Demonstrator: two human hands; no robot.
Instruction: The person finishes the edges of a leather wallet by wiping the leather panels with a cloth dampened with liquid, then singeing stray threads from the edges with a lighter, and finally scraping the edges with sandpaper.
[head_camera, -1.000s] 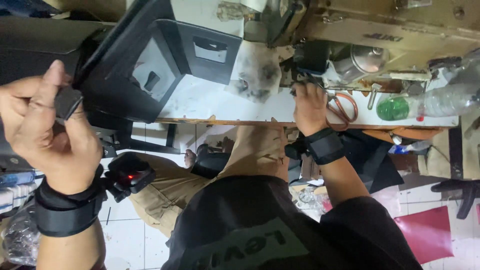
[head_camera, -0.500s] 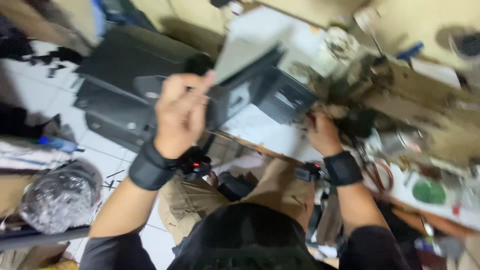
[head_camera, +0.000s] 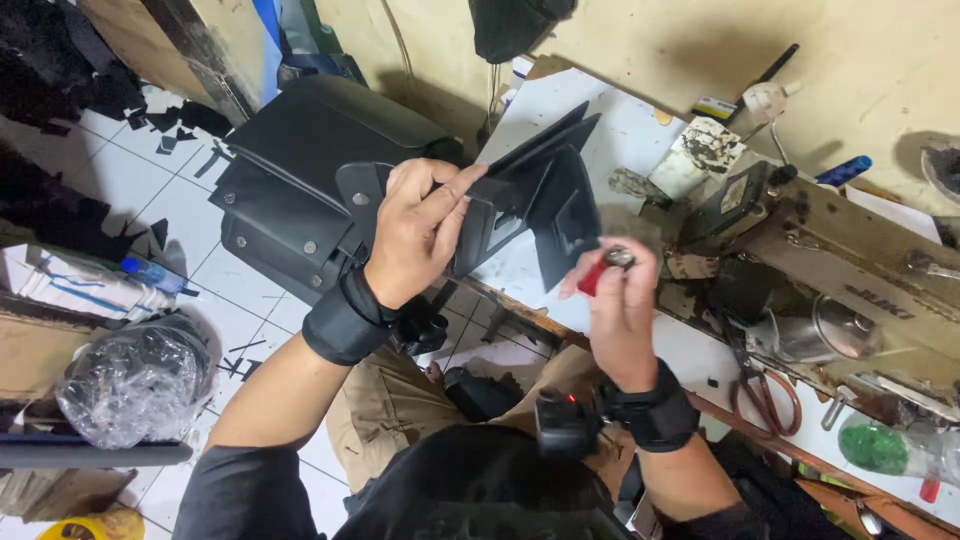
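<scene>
Presently at trimming or singeing stage: left hand (head_camera: 420, 230) fingers pinched on black leather piece (head_camera: 540, 195); right hand (head_camera: 620, 310) fingers clamped on small red lighter (head_camera: 598, 272); next likely needs lighter brought to piece's edge.

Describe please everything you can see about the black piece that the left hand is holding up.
The black piece looks like stiff leather or a similar sheet material, matte, folded into angled flaps that stand open like a small pouch or pocket. It is raised above the white table, in front of the sewing machine. The left hand pinches its left edge between thumb and fingers. The right hand, close below it, holds a small red lighter without clearly touching the piece.
</scene>
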